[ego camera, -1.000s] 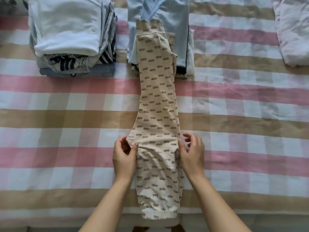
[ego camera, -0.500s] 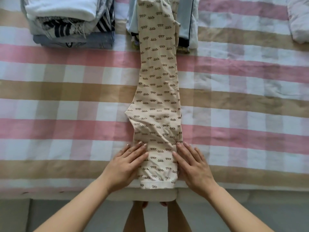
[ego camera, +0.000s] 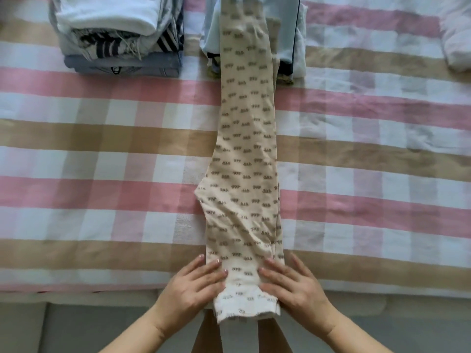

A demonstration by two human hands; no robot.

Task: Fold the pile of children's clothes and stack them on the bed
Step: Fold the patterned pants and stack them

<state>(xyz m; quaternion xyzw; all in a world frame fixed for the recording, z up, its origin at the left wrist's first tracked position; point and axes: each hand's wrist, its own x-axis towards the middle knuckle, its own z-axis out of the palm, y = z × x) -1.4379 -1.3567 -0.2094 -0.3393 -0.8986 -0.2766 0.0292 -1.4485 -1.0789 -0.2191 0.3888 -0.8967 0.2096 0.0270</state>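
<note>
Left hand [ego camera: 193,289] is lying flat, fingers straight, pressing the near left edge of the pants [ego camera: 247,161]. Right hand [ego camera: 293,286] is doing the same on the right edge, and neither is gripping anything. The pants, cream with a small brown print, are lying folded lengthwise down the checked bed [ego camera: 102,159], near end overhanging its edge between the hands. Their far end is running up over the blue stack [ego camera: 288,34], covering its middle. Left of that, apart, the tall stack [ego camera: 119,39] is sitting, white piece on top. Far right, a white cloth [ego camera: 456,39] is lying bunched.
</note>
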